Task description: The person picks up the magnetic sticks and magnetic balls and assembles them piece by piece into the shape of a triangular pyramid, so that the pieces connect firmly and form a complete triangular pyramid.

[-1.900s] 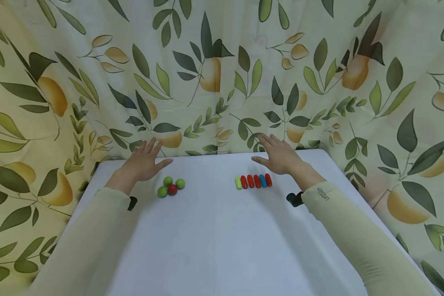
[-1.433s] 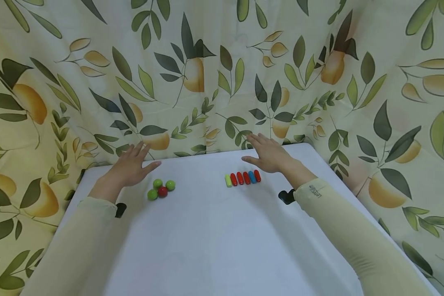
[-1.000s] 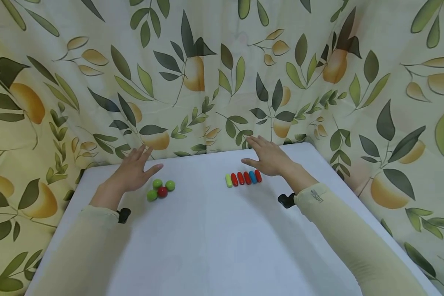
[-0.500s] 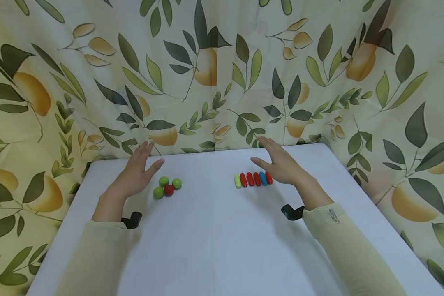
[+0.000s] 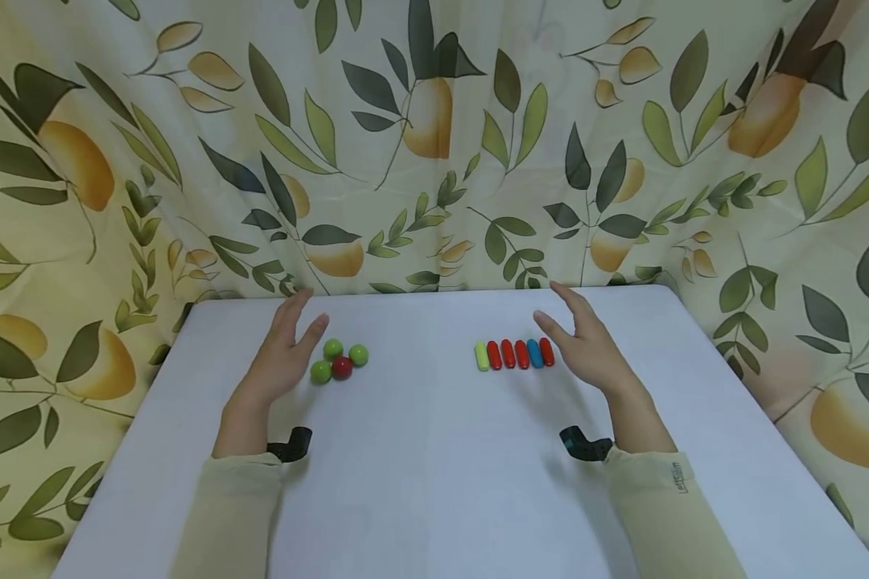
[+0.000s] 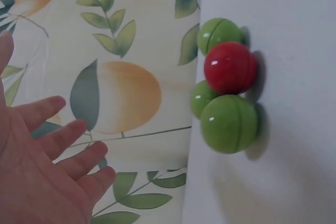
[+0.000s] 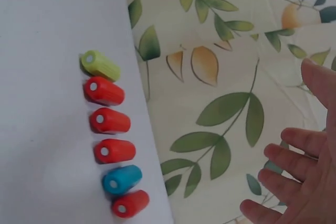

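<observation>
My left hand (image 5: 278, 358) hovers over the table, palm turned inward and fingers extended, just left of a cluster of balls. It touches none of them. The cluster has three glossy green balls (image 5: 359, 355) and one red ball (image 5: 342, 368); the left wrist view shows a seam on a near green ball (image 6: 229, 124). My right hand (image 5: 590, 350) is likewise raised and spread, beside a row of short coloured cylinders with a pale dot on one end. From left, these are a yellow-green cylinder (image 5: 482, 356), three red cylinders (image 5: 508, 354), a blue cylinder (image 5: 535, 353) and another red cylinder (image 5: 546, 351).
Everything lies near the far edge of a white table (image 5: 420, 450). A leaf-and-fruit patterned curtain (image 5: 434, 129) hangs behind and along both sides. Black wrist-worn mounts (image 5: 582, 444) stick inward from both wrists.
Both hands have turned from palms down toward palms facing each other, and the wrists have come nearer the body. The head view has shifted. The balls and cylinders keep their arrangement.
</observation>
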Available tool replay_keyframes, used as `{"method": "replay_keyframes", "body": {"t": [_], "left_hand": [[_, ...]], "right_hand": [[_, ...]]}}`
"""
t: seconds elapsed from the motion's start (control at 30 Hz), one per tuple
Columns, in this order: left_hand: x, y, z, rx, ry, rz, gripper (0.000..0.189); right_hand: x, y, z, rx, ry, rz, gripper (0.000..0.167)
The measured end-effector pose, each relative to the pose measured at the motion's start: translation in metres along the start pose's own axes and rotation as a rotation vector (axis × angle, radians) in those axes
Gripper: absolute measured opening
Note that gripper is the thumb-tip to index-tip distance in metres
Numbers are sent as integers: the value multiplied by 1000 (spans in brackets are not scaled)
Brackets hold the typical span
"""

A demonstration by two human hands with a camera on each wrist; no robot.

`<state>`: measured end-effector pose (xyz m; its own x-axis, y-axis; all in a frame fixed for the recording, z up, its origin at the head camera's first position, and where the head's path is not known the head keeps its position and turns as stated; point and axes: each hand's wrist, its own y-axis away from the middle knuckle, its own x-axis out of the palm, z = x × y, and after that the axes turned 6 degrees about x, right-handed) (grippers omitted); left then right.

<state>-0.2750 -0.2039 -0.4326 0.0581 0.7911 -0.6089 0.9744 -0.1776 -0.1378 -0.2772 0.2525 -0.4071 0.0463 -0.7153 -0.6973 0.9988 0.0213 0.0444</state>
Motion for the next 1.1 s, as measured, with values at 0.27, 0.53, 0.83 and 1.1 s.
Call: {"method": "replay_keyframes", "body": {"t": [0.27,0.53,0.83,1.1], "left_hand": [[19,1,5,-42,-3,29,80],[22,19,14,-57,2,16,75],[23,21,16,-49,-27,26,67],[26,7,18,-42,-43,33,58]], "right_hand": [[11,6,-9,35,-67,-45,80],[26,4,-10,48,-73,-28,79],[26,-2,-18,54,-36,-30,77],[23,-12,-25,62,-14,-43,76]]}}
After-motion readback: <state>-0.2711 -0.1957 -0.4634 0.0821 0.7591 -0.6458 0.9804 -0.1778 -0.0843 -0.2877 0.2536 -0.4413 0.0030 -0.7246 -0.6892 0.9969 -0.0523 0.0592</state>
